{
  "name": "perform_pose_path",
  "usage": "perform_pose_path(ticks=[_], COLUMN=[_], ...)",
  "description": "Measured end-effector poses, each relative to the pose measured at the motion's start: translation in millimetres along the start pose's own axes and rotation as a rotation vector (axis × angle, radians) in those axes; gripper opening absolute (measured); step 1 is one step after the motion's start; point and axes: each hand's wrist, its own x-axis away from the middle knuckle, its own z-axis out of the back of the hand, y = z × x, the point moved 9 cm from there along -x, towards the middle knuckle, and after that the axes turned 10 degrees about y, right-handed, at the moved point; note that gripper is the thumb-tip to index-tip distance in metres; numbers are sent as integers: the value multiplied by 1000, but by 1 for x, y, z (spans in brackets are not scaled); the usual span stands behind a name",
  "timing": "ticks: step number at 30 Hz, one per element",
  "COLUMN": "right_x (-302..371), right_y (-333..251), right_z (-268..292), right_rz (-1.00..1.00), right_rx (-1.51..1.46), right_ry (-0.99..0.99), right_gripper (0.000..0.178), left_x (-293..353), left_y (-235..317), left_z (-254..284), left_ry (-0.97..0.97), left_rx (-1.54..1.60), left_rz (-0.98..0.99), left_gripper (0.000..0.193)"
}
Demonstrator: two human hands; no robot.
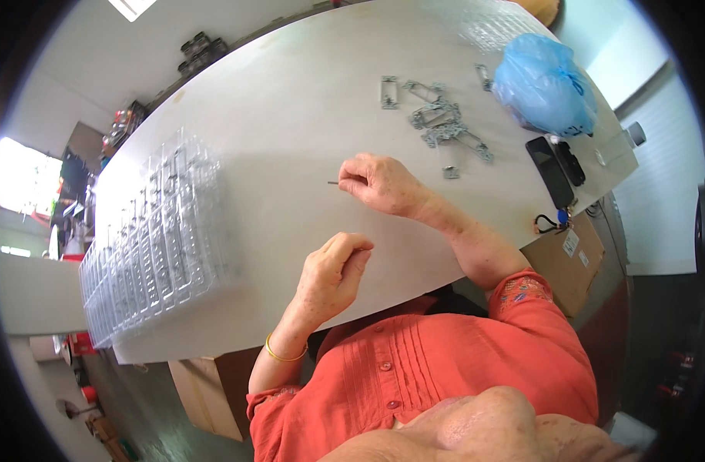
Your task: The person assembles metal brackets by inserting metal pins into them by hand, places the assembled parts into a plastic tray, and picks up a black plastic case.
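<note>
My right hand [381, 185] is closed in a pinch above the middle of the white table [291, 100]. A thin dark metal pin or rod [332, 182] sticks out to the left from its fingertips. Nearer to my body is my left hand [333, 276], fingers curled and thumb pressed in. Whatever it may hold is hidden. Beyond my right hand lies a loose pile of small grey metal frames [437, 115], with single ones such as a rectangular frame [388, 92] beside it.
Stacked clear plastic trays [156, 239] with rows of compartments cover the table's left end. On the right are a blue plastic bag [545, 85], a black phone [549, 171], a dark case [569, 162] and a clear bottle [620, 145]. A cardboard box [572, 254] stands below the right edge.
</note>
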Motion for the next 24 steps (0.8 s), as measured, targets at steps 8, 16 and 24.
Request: perform_pose_path(ticks=[8, 16, 24], right_x=[26, 100, 113], right_y=[43, 126, 117], right_z=[143, 215, 204], right_rz=[-164, -227, -177], right_rx=[263, 785, 882], right_ry=[508, 552, 518], right_gripper=[13, 9, 10], left_x=[8, 6, 9], left_y=[-33, -41, -42], left_z=[-8, -23, -32], left_ry=[6, -62, -80], left_rx=[-14, 16, 10], left_rz=[63, 70, 80], left_gripper=[6, 5, 3])
